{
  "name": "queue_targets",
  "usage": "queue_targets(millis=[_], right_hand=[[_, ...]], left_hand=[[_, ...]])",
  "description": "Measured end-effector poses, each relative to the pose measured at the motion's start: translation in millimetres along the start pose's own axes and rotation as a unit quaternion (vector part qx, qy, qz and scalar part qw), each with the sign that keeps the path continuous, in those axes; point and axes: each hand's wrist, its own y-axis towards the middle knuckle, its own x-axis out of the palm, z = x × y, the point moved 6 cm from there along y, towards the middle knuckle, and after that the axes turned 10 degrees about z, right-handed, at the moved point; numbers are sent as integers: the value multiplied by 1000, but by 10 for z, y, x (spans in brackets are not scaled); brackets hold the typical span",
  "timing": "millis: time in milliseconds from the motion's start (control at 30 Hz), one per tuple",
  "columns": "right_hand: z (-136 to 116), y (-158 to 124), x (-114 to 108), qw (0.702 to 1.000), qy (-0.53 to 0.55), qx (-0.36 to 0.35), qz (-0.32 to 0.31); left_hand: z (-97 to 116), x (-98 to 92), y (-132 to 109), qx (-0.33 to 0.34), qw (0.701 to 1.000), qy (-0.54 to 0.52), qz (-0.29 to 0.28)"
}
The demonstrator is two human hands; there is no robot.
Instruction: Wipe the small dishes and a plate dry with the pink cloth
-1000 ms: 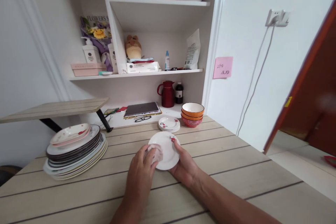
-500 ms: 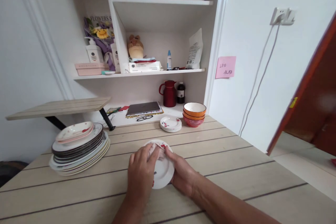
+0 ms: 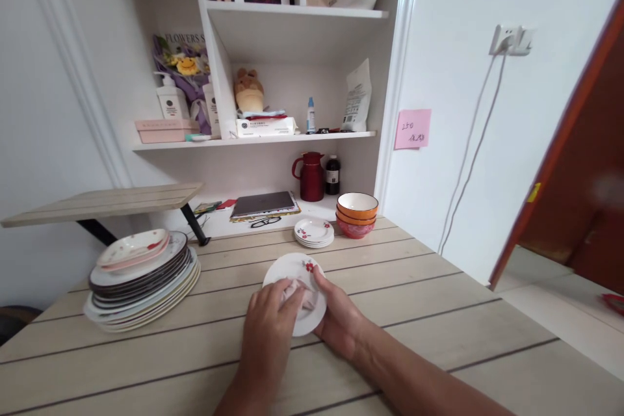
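A small white saucer (image 3: 285, 266) with red flowers is held tilted above the wooden table (image 3: 419, 312). My right hand (image 3: 341, 318) grips its right edge, thumb on the rim and the other fingers hidden beneath. Against the saucer's face, my left hand (image 3: 273, 312) presses a crumpled pale pink cloth (image 3: 305, 299); its fingers are closed over the cloth. Just beyond the hands sits a short stack of matching saucers (image 3: 314, 233).
Orange and red bowls (image 3: 357, 214) are stacked right of the saucers. At left, a tall pile of plates (image 3: 141, 279) stands beside a raised wooden stand (image 3: 112, 201). Behind are a laptop (image 3: 263, 203), glasses (image 3: 266, 222), a red jug (image 3: 311, 177) and a dark bottle (image 3: 332, 175).
My left hand and the cloth have moved from the saucer's upper edge down to its middle. The red flowers at the top now show more. The view has shifted slightly.
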Motion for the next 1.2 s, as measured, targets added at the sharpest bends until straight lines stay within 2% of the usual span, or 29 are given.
queue_targets(millis=[133,267,467,567,667,800,933,1067,1200], right_hand=[[85,-81,57,998,-59,-3,16],[83,-82,82,998,-59,4,11],[-42,29,6,999,32,-2,-11],[-57,33,-27,999,35,-8,-6],[3,-9,8,1000,10,5,-6],[83,-75,88,999,-35,11,4],[78,-84,136,1000,-7,14,-11],[-3,-36,96,998,51,18,-13],[-54,-22,50,999,44,9,4]], left_hand=[[-154,-25,2,-19,998,51,25],[-240,-37,1,-48,992,115,6],[-58,-5,-19,-25,996,79,-14],[61,8,-29,5,1000,25,-6],[86,3,-19,20,1000,-1,7],[-92,-33,16,-18,998,59,29],[-244,-30,4,-60,990,128,1],[-118,-9,-28,-39,995,87,-14],[60,21,-30,-8,1000,11,-21]])
